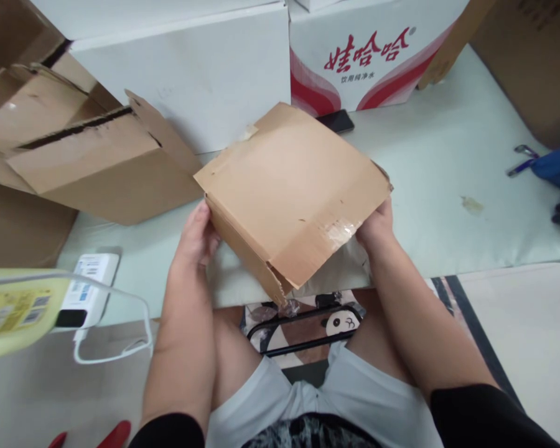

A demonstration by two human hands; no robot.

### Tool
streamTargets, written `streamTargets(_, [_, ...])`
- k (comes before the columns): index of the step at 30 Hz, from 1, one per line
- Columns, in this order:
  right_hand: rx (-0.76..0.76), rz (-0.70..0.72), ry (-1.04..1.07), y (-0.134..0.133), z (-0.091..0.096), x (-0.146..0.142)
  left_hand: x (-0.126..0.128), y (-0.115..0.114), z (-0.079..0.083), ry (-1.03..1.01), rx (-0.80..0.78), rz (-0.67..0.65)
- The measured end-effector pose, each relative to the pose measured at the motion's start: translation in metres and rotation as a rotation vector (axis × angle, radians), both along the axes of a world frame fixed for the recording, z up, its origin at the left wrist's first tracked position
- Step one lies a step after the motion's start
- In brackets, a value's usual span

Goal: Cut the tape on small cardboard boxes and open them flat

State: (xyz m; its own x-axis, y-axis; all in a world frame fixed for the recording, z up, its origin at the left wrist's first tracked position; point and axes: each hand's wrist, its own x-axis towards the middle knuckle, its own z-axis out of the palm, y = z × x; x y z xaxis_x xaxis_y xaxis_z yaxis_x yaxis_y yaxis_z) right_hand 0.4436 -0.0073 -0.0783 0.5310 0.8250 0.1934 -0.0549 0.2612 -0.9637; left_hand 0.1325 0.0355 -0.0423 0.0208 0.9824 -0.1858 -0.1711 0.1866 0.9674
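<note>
A brown cardboard box (pixel 287 180) is tilted between my hands over the pale green surface, one broad face turned up toward me. Its near corner is torn, and clear tape shines along the near right edge. My left hand (pixel 198 233) grips the left corner, with the fingers partly behind the side. On the right corner, my right hand (pixel 378 224) is closed round the edge, most of its fingers hidden beneath the cardboard.
White cartons (pixel 182 74), one with red lettering (pixel 368 56), line the back. Open cardboard boxes (pixel 98 149) stand at left. A dark phone (pixel 336 121) lies behind the held box. A white power bank (pixel 91 286) with a cable is left; a blue pouch (pixel 557 171) lies right.
</note>
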Motion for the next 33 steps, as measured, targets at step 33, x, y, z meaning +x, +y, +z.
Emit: streamTargets(33, [-0.521, 0.433, 0.103, -0.032, 0.028, 0.026, 0.013, 0.008, 0.001, 0.087, 0.023, 0.116])
